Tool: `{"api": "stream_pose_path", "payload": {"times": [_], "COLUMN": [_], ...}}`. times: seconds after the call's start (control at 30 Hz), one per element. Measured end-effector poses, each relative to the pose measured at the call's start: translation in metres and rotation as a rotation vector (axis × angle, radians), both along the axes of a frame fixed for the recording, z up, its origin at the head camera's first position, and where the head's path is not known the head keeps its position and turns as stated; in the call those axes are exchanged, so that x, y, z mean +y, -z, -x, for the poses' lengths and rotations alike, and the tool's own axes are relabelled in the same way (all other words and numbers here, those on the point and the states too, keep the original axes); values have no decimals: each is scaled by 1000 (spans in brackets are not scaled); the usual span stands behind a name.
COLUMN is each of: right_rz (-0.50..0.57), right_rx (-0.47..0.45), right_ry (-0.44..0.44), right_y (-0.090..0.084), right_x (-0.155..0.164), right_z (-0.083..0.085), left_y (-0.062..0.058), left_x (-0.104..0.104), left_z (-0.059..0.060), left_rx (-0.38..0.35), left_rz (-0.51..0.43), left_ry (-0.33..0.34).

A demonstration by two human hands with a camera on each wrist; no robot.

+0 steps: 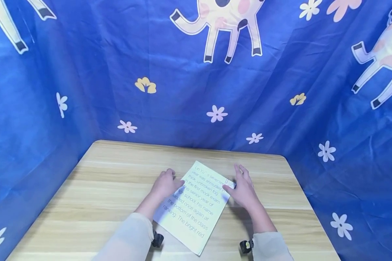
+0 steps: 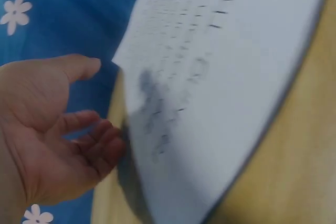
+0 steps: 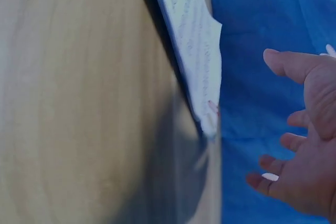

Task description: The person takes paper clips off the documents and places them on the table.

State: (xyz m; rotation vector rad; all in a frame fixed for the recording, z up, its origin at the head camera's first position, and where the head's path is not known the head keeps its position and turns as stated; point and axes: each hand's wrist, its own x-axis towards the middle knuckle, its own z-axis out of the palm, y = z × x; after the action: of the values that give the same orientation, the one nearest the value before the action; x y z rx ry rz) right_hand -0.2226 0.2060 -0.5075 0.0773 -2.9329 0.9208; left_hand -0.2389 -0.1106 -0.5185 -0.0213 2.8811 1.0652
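Note:
A printed sheaf of paper (image 1: pixel 189 214) lies slanted on the table, its lines of English text facing up. A small paper clip (image 1: pixel 227 180) sits at its upper right corner; the right wrist view shows the clip (image 3: pixel 212 107) as a reddish loop. My left hand (image 1: pixel 166 185) hovers by the paper's left edge, thumb overlapping that edge in the head view. In the left wrist view the left hand (image 2: pixel 63 129) has loosely bent fingers and an empty palm. My right hand (image 1: pixel 243 187) is beside the clipped corner, thumb and fingers spread, holding nothing in the right wrist view.
The light wood-grain table (image 1: pixel 117 174) has rounded far corners. Blue curtain (image 1: pixel 183 108) with cartoon animals and flowers hangs behind it and at both sides. Each wrist wears a small black device, such as the one (image 1: pixel 157 240) on the left.

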Motion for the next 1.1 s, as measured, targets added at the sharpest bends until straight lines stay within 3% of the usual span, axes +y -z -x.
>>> {"api": "stream_pose_path", "payload": {"times": [0.23, 0.43, 0.8, 0.97, 1.1], "right_rz": [202, 178, 85, 159, 232], "right_rx": [-112, -172, -111, -117, -121], "right_ry": [34, 82, 133, 156, 191], "right_y": [20, 31, 34, 35, 37], "right_x": [13, 18, 13, 13, 11], "right_z": [9, 14, 21, 26, 29], "left_y": [10, 8, 6, 10, 17], "left_x": [20, 31, 32, 28, 27], "left_z": [-9, -11, -7, -8, -10], "left_rx": [37, 43, -56, -71, -36], "left_rz": [250, 370, 213, 122, 63], "left_ry": [13, 34, 13, 16, 31]}}
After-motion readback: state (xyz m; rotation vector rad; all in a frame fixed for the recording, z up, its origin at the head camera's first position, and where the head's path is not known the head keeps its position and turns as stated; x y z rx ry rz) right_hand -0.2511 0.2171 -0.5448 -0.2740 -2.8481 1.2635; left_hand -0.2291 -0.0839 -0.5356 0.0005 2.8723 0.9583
